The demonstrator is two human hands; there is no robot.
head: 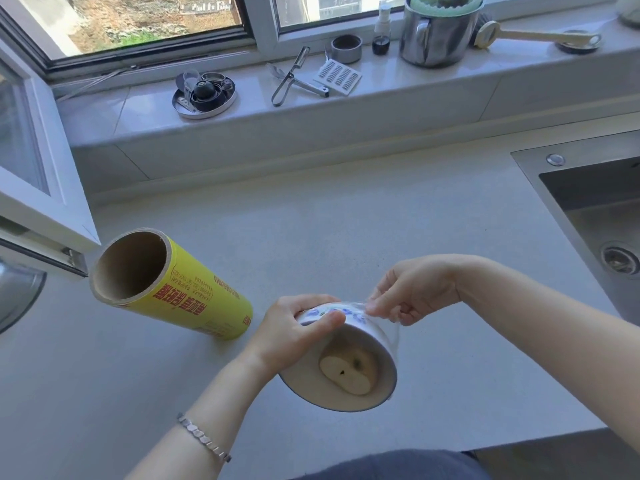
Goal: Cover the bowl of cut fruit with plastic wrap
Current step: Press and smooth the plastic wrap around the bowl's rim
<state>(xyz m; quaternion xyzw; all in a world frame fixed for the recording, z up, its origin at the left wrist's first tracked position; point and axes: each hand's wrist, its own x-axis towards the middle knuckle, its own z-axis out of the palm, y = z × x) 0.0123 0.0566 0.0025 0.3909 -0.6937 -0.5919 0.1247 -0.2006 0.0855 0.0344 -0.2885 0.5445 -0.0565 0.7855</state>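
Note:
A white bowl [377,341] with blue pattern is tilted toward me above the grey counter, its mouth facing the camera. A pale cut fruit half [348,374] shows inside, behind clear plastic wrap [393,329] stretched over the rim. My left hand [294,329] grips the bowl's far side, thumb on the wall. My right hand [412,289] pinches the wrap's edge against the bowl's outer wall. The yellow plastic wrap roll [194,296] lies on its side to the left, apart from both hands.
A steel sink [595,209] is set into the counter at right. The window sill [381,95] holds a peeler [287,81], a round tin [204,93], a steel pot [436,32] and small items. An open window sash [38,188] juts in at left.

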